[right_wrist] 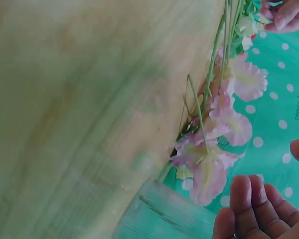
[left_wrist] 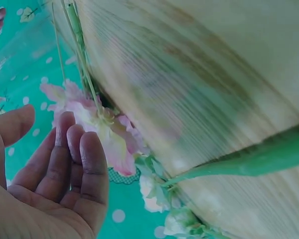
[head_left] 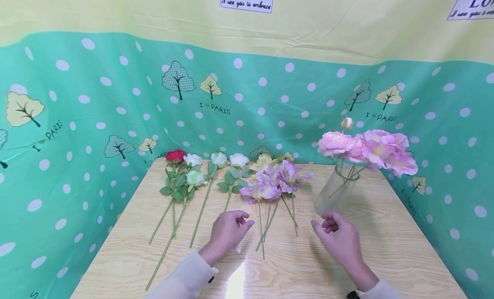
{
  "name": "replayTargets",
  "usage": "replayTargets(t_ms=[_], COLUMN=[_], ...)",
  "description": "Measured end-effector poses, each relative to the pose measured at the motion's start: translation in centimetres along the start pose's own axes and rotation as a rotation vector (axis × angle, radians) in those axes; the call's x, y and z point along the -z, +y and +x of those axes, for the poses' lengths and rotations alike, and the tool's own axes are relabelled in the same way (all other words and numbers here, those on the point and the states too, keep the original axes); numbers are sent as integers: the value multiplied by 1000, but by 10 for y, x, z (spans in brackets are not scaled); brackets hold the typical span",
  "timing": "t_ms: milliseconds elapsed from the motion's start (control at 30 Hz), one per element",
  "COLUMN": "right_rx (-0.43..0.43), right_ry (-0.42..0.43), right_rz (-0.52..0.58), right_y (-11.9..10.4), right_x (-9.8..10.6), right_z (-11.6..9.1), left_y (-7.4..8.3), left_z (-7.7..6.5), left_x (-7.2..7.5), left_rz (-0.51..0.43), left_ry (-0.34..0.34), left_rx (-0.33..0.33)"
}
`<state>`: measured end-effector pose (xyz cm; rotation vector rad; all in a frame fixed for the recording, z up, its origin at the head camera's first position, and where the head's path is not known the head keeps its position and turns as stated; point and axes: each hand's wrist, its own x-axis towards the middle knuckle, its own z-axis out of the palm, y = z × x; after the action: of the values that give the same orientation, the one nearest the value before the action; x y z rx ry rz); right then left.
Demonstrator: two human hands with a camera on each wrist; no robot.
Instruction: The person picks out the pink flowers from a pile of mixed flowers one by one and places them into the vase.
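My left hand (head_left: 229,230) hovers over the table between the white rose stems and the purple flowers (head_left: 266,185), fingers loosely bent and holding nothing. In the left wrist view its palm and relaxed fingers (left_wrist: 93,159) show. Just in front of the glass vase (head_left: 335,189) is my right hand (head_left: 339,239), its fingers softly curled around nothing; I cannot tell whether it touches the vase. Several pink flowers (head_left: 370,149) stand in the vase, leaning right. The right wrist view shows the vase (right_wrist: 159,214) beside the fingers.
On the left of the wooden table (head_left: 285,273) lie a red rose (head_left: 176,156) and several white roses (head_left: 218,160), stems toward me. A pale yellow flower (head_left: 264,162) lies behind the purple ones. Green dotted cloth (head_left: 239,110) encloses the back and sides.
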<state>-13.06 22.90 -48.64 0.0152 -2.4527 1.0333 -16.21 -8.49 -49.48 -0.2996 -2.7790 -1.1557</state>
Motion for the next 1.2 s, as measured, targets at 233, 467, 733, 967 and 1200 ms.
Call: replayTargets(t_ms=[233, 467, 733, 967, 1200], right_rx=[-18, -53, -68, -44, -33], right_ry=[-77, -198, -271, -276, -269], right_rz=[-19, -87, -119, -116, -110], right_y=[-3, -9, -11, -11, -10], right_x=[-4, -2, -3, -5, -5], right_z=[-10, -16, -21, -23, -23], left_y=[4, 10, 15, 14, 13], left_z=[8, 19, 34, 43, 49], left_x=[-7, -15, -27, -35, -40], left_rz=[46, 79, 180, 230, 247], left_ry=[-25, -68, -78, -99, -130], left_rx=[-7, 6, 49, 76, 127])
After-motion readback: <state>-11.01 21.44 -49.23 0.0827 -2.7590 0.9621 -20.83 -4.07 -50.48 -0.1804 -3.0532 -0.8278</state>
